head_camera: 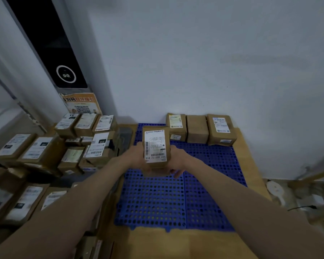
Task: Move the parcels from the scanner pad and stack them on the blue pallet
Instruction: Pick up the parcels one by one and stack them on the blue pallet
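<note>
Parcel (156,146) — label "502 602-12 812" (both hands gripping).

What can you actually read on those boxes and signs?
"502 602-12 812": on the label of the held parcel, upside down.
"010": black tag on a parcel in the left pile.
Orange poster: large characters, blurred; QR code below.
All other labels: too small or blurred.
</note>
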`<state>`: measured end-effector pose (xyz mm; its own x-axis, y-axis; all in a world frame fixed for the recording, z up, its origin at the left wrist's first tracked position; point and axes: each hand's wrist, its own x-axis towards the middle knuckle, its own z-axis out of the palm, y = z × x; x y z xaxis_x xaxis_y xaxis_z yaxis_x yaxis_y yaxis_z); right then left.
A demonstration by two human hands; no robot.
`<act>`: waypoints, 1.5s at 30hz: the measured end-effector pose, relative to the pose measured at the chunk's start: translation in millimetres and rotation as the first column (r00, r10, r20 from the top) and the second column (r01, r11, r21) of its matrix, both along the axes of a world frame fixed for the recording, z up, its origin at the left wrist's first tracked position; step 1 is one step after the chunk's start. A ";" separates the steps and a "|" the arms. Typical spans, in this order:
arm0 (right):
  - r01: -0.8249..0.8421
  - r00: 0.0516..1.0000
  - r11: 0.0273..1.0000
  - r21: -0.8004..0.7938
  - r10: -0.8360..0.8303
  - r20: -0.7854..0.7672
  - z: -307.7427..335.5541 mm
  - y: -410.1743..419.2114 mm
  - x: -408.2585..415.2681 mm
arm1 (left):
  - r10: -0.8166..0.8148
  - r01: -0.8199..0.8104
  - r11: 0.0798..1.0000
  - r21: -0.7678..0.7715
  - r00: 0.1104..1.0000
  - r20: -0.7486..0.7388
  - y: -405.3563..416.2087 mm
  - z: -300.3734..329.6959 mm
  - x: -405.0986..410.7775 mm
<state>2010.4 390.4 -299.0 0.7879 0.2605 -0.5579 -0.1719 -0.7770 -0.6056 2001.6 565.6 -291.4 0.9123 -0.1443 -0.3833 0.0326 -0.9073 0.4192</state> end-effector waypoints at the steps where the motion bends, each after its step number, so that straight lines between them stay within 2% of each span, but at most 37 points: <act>1: -0.005 1.000 1.000 -0.001 0.005 0.006 -3.1 0.6 5.8 | 0.007 -0.007 1.000 -0.005 1.000 0.000 -0.4 -1.0 4.1; 6: 0.016 1.000 0.999 0.042 -0.017 0.010 -19.3 10.6 36.2 | 0.025 -0.025 1.000 0.012 1.000 0.011 5.3 -9.8 34.7; 10: 0.041 0.999 0.999 0.006 -0.041 0.016 -32.1 20.0 66.9 | 0.077 -0.076 0.996 0.038 0.997 -0.024 14.2 -25.6 70.4; 17: 0.088 0.996 0.993 -0.084 -0.088 0.004 -67.9 34.2 140.3 | 0.103 -0.102 0.995 0.010 0.992 -0.073 27.1 -74.7 147.6; 26: 0.177 0.983 0.983 -0.056 -0.173 0.070 -125.7 40.7 221.1 | 0.143 -0.147 0.989 -0.026 0.981 -0.130 31.9 -138.5 241.0; 30: 0.192 0.978 0.976 -0.105 -0.181 0.106 -147.9 39.3 247.2 | 0.162 -0.169 0.985 -0.032 0.974 -0.160 30.0 -163.8 268.1; 36: 0.115 0.978 0.957 -0.267 -0.061 0.200 -165.3 41.3 262.1 | 0.193 -0.198 0.980 -0.014 0.966 -0.173 28.6 -187.6 286.7; 45: 0.054 0.965 0.921 -0.386 0.052 0.259 -158.5 41.5 280.1 | 0.177 -0.180 0.980 -0.082 0.983 -0.038 24.4 -191.5 309.0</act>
